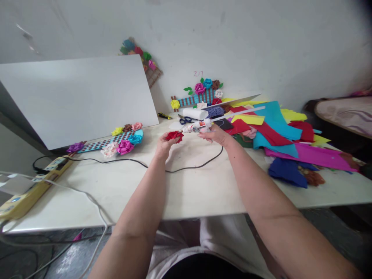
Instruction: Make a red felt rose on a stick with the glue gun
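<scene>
My left hand [165, 145] is closed around a red paper flower [174, 136] above the middle of the table. In my right hand [214, 135] is a white hot glue gun [200, 124], its nozzle pointing left at the flower. Whether the nozzle touches the petals I cannot tell. A long glue stick [244, 112] juts out of the gun's back toward the upper right. The gun's black cord [200, 167] curves across the tabletop to the left. Behind the gun lie dark blue scissors [187, 120] and a white roll [195, 113].
A woven guitar shape with paper flowers [113, 141] lies at left, near a yellow power strip [37, 190]. Another decorated guitar piece [200, 97] leans on the wall. Coloured paper sheets [276, 131] pile up at right. A white board [78, 97] and a yellow cutter [164, 116] are behind.
</scene>
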`<state>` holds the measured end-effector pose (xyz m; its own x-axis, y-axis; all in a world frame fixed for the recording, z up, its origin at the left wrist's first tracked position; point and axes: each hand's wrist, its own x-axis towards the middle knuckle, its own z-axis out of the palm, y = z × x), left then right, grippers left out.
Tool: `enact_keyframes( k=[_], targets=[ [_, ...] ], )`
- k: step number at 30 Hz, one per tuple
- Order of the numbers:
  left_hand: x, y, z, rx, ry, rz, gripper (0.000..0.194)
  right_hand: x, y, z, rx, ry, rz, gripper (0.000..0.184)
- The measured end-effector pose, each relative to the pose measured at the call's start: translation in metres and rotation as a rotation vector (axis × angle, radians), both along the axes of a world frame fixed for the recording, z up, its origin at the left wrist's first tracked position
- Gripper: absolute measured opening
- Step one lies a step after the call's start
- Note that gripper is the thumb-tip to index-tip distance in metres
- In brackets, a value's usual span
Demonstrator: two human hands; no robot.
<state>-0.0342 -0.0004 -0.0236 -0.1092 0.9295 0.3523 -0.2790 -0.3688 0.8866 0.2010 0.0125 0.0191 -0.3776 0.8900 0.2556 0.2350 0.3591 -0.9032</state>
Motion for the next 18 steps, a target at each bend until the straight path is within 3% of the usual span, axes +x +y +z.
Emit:
enact_keyframes(
  k=[18],
  targets=[
    [0.0, 0.002, -0.002, 0.004, 0.017, 0.003, 0.039, -0.002, -0.01, 0.009, -0.006, -0.036, -0.02, 0.033]
  ],
)
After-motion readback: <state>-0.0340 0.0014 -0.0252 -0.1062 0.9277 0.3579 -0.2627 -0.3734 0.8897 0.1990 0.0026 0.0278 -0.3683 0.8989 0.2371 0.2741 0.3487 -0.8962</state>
